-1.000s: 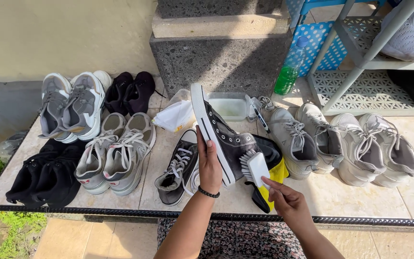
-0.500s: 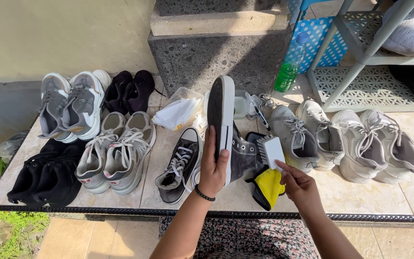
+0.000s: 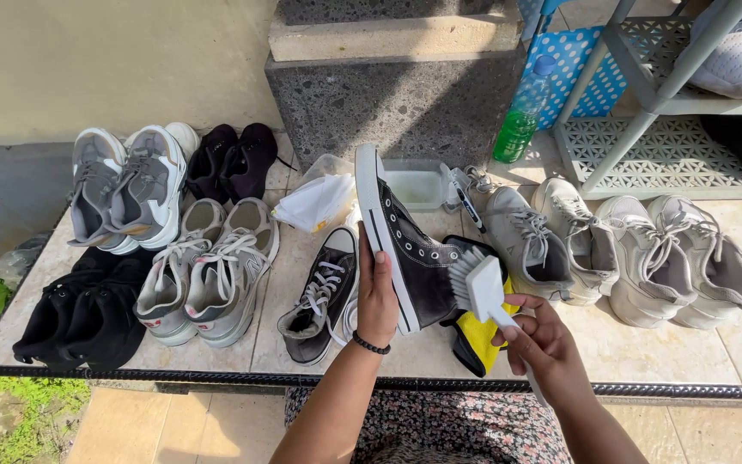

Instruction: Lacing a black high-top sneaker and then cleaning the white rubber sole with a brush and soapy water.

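Your left hand (image 3: 378, 301) grips black sneaker (image 3: 405, 249), right hand (image 3: 543, 344) clenches white brush (image 3: 478, 288) w/ bristles near it; loose grip could drop sneaker off desk (image 3: 732, 344) front edge.

A tiled beige ledge (image 3: 302, 301) with a dark metal front edge carries rows of footwear in bright sun. At far left sit a pair of grey-and-white trainers (image 3: 126, 189), with dark maroon slip-on shoes (image 3: 234, 159) beside them. Nearer lie black fabric shoes (image 3: 88, 309) and light grey lace-up sneakers (image 3: 212, 271). Toward the middle rest a crumpled white plastic bag (image 3: 319, 202), a clear plastic tub (image 3: 418, 185), a single black canvas sneaker with white laces (image 3: 319, 296) and a yellow-and-black cloth (image 3: 478, 339). To the right stand two pairs of worn cream-grey trainers (image 3: 620, 249).
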